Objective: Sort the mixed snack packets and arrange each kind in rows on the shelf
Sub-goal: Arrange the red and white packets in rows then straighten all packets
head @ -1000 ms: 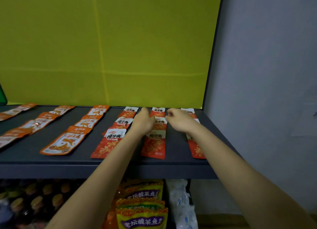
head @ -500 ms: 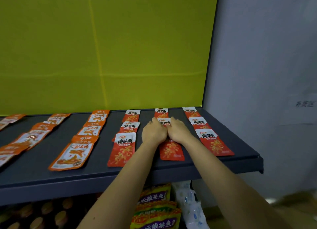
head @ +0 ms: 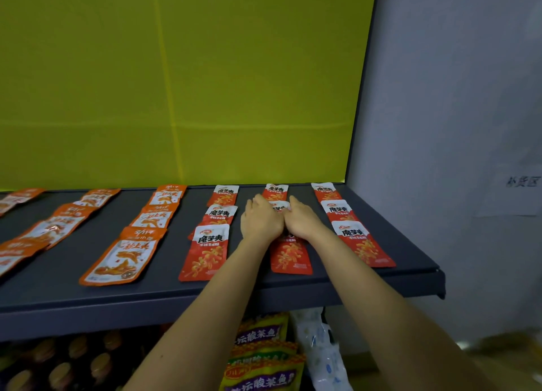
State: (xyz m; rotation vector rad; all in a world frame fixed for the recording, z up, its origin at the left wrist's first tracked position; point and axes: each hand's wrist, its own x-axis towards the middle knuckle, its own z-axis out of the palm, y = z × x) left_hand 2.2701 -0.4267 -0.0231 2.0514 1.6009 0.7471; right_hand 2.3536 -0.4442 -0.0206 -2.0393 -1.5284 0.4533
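Hands are closing in on the middle red row! The left hand (head: 261,222) and right hand (head: 303,222), which were working apart a second ago, are now sitting side by side with thumbs touching over the middle red packet (head: 280,206). The fingers are lying stretched forward along its two sides, flat and pressing rather than gripping, though the palms are hiding whether anything is being pinched underneath. That packet is lying between the back red packet (head: 275,191) and the front red packet (head: 290,257), overlapping the latter.

This is looking like a squaring-up touch, not a placement: sorting is appearing nearly finished. The shelf (head: 176,291) is carrying three red rows of three, with the left red row (head: 205,252) and the right red row (head: 362,247) flanking the one in hand. Orange packets (head: 120,258) are running in their own rows further left, with no kinds mixing.

Below, the lower shelf is showing yellow packets (head: 261,373) stacked upright, a white patterned bag (head: 322,352) beside them, and dim bottles (head: 58,370) at the left.
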